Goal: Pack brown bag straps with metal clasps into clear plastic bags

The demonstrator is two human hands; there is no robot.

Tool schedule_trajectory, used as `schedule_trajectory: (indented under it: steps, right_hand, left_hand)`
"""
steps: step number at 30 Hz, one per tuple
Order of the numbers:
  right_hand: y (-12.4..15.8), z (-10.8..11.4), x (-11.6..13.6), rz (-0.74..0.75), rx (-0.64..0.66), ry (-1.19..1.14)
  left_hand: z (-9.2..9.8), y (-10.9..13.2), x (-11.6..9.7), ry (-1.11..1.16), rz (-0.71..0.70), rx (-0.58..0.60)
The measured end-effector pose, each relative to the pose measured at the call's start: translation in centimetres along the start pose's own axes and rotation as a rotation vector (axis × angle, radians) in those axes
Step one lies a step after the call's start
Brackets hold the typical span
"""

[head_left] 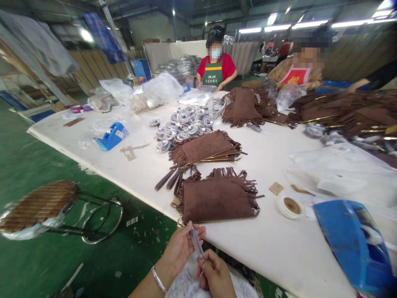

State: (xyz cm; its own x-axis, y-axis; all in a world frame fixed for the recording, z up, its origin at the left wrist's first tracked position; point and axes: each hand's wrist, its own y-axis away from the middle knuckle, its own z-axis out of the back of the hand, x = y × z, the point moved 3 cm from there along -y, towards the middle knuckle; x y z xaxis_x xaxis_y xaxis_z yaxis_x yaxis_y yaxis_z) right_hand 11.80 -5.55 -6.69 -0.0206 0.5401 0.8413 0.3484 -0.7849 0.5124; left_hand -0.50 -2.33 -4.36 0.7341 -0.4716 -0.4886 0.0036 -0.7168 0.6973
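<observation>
Close to my body, at the table's front edge, both hands work on a narrow greyish strip (pixel 196 242) that looks wrapped in clear plastic. My left hand (pixel 182 244) pinches its upper end between thumb and fingers. Lower down, my right hand (pixel 214 271) grips the other end with closed fingers. Just beyond them a brown fringed suede bag (pixel 218 198) lies flat, with small metal fittings by its near left corner. Behind it sits a short stack of similar fringed bags (pixel 207 148), their dark wrist straps (pixel 167 179) hanging out to the left.
Coiled grey straps (pixel 186 122) are heaped mid-table. At right stand a large blue tape dispenser (pixel 350 244) and a tape roll (pixel 290 207); a smaller blue dispenser (pixel 112 135) is left. Two co-workers sit across, near more brown bags (pixel 347 109). A stool (pixel 40 205) stands on the left floor.
</observation>
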Motion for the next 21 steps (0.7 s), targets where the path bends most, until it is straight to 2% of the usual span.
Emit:
schedule_trajectory:
  steps: [5, 14, 21]
  right_hand:
    - [-0.2, 0.0, -0.5, 0.0, 0.023, 0.035]
    - [-0.4, 0.0, -1.0, -0.027, 0.051, 0.034]
    - [-0.8, -0.3, -1.3, -0.042, 0.104, 0.052]
  left_hand:
    - [0.1, -0.1, 0.1, -0.005, 0.008, -0.031]
    - [0.4, -0.5, 0.4, 0.021, 0.025, -0.009]
    - [0.4, -0.5, 0.1, 0.041, 0.023, -0.054]
